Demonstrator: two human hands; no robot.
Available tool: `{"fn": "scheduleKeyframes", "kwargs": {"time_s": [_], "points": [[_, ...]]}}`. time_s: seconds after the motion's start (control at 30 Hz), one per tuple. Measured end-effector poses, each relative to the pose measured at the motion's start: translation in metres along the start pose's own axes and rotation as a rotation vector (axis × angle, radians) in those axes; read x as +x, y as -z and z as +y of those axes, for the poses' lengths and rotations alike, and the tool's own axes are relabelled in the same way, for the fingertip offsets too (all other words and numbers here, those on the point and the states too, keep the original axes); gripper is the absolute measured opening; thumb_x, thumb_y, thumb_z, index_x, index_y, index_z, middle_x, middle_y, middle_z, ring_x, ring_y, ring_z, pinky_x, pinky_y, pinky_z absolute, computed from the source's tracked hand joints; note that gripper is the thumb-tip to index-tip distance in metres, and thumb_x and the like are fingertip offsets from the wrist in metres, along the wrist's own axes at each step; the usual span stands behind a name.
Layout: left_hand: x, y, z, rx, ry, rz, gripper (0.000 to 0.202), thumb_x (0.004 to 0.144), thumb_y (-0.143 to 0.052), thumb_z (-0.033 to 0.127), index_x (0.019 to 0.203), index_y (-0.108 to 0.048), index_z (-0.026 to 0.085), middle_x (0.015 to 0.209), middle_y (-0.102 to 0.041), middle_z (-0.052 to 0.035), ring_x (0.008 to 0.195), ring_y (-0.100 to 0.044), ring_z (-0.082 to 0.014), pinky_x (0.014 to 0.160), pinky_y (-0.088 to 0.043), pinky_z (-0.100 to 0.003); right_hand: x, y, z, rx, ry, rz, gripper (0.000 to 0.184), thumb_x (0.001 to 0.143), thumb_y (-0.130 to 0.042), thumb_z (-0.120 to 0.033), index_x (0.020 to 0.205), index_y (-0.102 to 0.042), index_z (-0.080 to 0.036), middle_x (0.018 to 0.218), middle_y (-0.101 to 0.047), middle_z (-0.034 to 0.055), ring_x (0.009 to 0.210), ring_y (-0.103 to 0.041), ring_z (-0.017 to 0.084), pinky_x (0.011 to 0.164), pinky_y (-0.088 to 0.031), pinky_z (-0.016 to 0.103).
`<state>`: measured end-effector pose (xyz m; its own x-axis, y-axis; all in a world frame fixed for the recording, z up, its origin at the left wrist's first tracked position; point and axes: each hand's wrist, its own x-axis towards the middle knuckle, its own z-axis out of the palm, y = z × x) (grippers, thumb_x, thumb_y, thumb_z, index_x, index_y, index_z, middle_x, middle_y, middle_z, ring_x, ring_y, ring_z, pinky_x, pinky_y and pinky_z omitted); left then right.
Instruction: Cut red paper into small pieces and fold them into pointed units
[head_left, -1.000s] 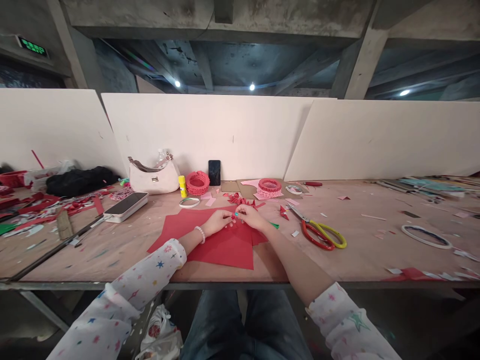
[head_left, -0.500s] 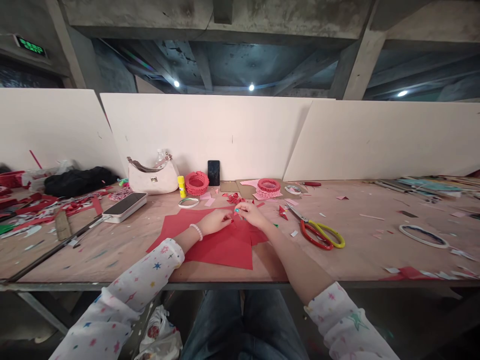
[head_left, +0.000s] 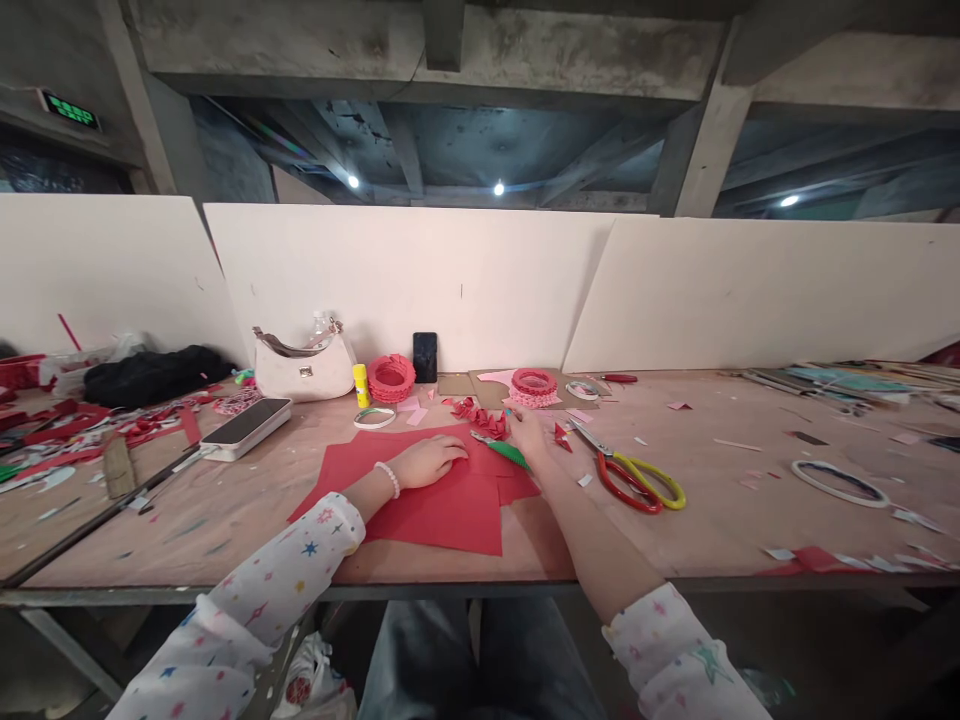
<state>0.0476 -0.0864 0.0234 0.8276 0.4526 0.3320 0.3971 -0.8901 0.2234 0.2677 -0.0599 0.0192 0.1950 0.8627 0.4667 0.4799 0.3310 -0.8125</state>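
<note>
My left hand (head_left: pixel 433 461) rests on the red paper sheets (head_left: pixel 442 500) with its fingers curled loosely; I see nothing in it. My right hand (head_left: pixel 527 434) reaches farther back on the table, just beyond a green-handled cutter (head_left: pixel 501 449) that lies on the red paper. Its fingers point toward a pile of small folded red paper pieces (head_left: pixel 472 410) and a pink paper ring (head_left: pixel 534 384). Whether its fingertips pinch anything is hidden from me.
Red and yellow scissors (head_left: pixel 634 473) lie right of my right hand. At the back stand a white handbag (head_left: pixel 304 366), a yellow glue stick (head_left: pixel 362 385), a red woven ring (head_left: pixel 391 376) and a black phone (head_left: pixel 425 357). A white device (head_left: pixel 244 427) and tape rolls (head_left: pixel 838 482) lie on the plywood table (head_left: pixel 675 530).
My hands were together folding a small red piece; now they have parted. The right hand has reached back toward the paper pieces, the left has settled on the red sheet. The green cutter now shows.
</note>
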Motion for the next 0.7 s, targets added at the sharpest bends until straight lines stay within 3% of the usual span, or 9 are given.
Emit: {"fn": "scheduleKeyframes", "kwargs": {"time_s": [0.1,0.23,0.3,0.37,0.47,0.57,0.63,0.7], "points": [[0.001,0.003,0.005,0.030,0.011,0.025,0.025,0.080,-0.037,0.014,0.096,-0.055,0.020,0.106,-0.053,-0.0048,0.101,-0.046,-0.0161,0.088,-0.034,-0.029,-0.001,0.002,0.001,-0.056,-0.004,0.009,0.037,0.069,-0.040,-0.016,0.104,-0.050,-0.020,0.096,-0.059,0.0063,0.093,-0.051,0.020,0.078,-0.039,0.031],[0.002,0.005,0.009,0.065,0.012,0.058,0.018,0.079,-0.038,0.013,0.083,-0.055,0.018,0.099,-0.053,-0.0045,0.095,-0.048,-0.0155,0.085,-0.036,-0.027,-0.005,0.001,-0.006,-0.301,-0.025,-0.030,0.048,0.069,-0.043,-0.012,0.116,-0.042,-0.018,0.104,-0.056,0.0102,0.105,-0.044,0.024,0.088,-0.032,0.036],[0.002,0.007,0.010,0.078,0.015,0.084,0.018,0.079,-0.037,0.012,0.079,-0.055,0.018,0.097,-0.052,-0.0040,0.094,-0.047,-0.0151,0.084,-0.035,-0.026,-0.008,-0.002,-0.012,-0.312,0.057,-0.091,0.043,0.069,-0.042,-0.011,0.111,-0.047,-0.018,0.108,-0.054,0.0095,0.109,-0.041,0.023,0.092,-0.028,0.037],[0.003,0.008,0.011,0.099,0.029,0.118,0.019,0.080,-0.036,0.013,0.078,-0.055,0.018,0.096,-0.051,-0.0040,0.092,-0.047,-0.0148,0.083,-0.036,-0.026,-0.012,-0.004,-0.020,-0.175,0.158,-0.235,0.034,0.071,-0.041,-0.011,0.101,-0.055,-0.019,0.108,-0.055,0.0063,0.106,-0.044,0.020,0.092,-0.029,0.035],[0.003,0.010,0.014,0.144,0.064,0.194,0.020,0.081,-0.035,0.014,0.082,-0.054,0.017,0.097,-0.050,-0.0049,0.090,-0.047,-0.0153,0.081,-0.037,-0.027,-0.022,-0.008,-0.032,0.012,0.169,-0.450,0.028,0.074,-0.045,-0.021,0.099,-0.057,-0.020,0.107,-0.056,0.0049,0.102,-0.048,0.019,0.090,-0.032,0.034],[0.004,0.013,0.016,0.152,0.092,0.278,0.017,0.079,-0.038,0.014,0.085,-0.054,0.017,0.097,-0.049,-0.0056,0.091,-0.046,-0.0163,0.081,-0.038,-0.029,-0.031,-0.010,-0.040,0.048,0.221,-0.663,0.026,0.075,-0.046,-0.030,0.096,-0.058,-0.020,0.101,-0.060,0.0037,0.094,-0.052,0.019,0.082,-0.038,0.031],[0.004,0.013,0.018,0.138,0.102,0.301,0.016,0.078,-0.039,0.013,0.084,-0.054,0.017,0.095,-0.050,-0.0056,0.091,-0.046,-0.0168,0.081,-0.039,-0.030,-0.034,-0.013,-0.041,0.015,0.289,-0.730,0.022,0.074,-0.048,-0.029,0.089,-0.061,-0.020,0.089,-0.063,0.0027,0.084,-0.055,0.018,0.074,-0.041,0.030],[0.005,0.013,0.020,0.122,0.098,0.309,0.017,0.078,-0.039,0.013,0.083,-0.055,0.018,0.095,-0.050,-0.0054,0.094,-0.046,-0.0172,0.083,-0.038,-0.032,-0.033,-0.015,-0.038,-0.043,0.341,-0.708,0.016,0.072,-0.049,-0.024,0.079,-0.062,-0.018,0.078,-0.063,0.0017,0.073,-0.055,0.017,0.068,-0.041,0.028]]}}
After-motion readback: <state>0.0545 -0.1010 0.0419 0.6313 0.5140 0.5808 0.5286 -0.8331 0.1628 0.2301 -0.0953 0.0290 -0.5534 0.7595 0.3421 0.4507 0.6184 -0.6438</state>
